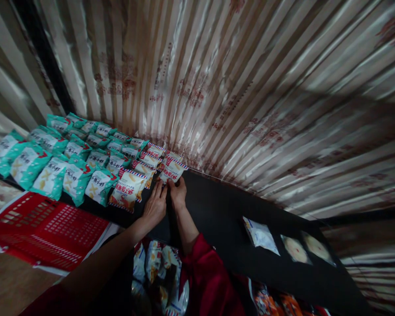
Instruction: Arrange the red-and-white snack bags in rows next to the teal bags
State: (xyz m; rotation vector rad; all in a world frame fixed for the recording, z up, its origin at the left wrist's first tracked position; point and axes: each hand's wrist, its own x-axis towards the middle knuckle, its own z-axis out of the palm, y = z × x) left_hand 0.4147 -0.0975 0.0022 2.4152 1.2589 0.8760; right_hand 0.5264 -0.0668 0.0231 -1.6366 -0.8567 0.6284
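A white snack bag [171, 170] with a red-and-blue striped edge lies at the end of the rows on the black tabletop [210, 206]. My right hand [178, 193] pinches its lower edge between thumb and fingers. At the bag's lower left corner is my left hand [155, 205], its fingers close together and the thumb beside them; the fingertips are partly hidden against the bag. Just left stands a column of matching striped bags, the nearest being an orange-and-white snack bag [127, 189]. Beyond it are several rows of teal snack bags [99, 185].
A red plastic basket [69, 228] sits below the table at left. More snack bags [154, 259] fill a container beneath my arms. A pale packet [260, 236] and two clear packs with round contents [296, 249] lie to the right. Orange packets [266, 303] show below. Pleated curtain [237, 87] hangs behind.
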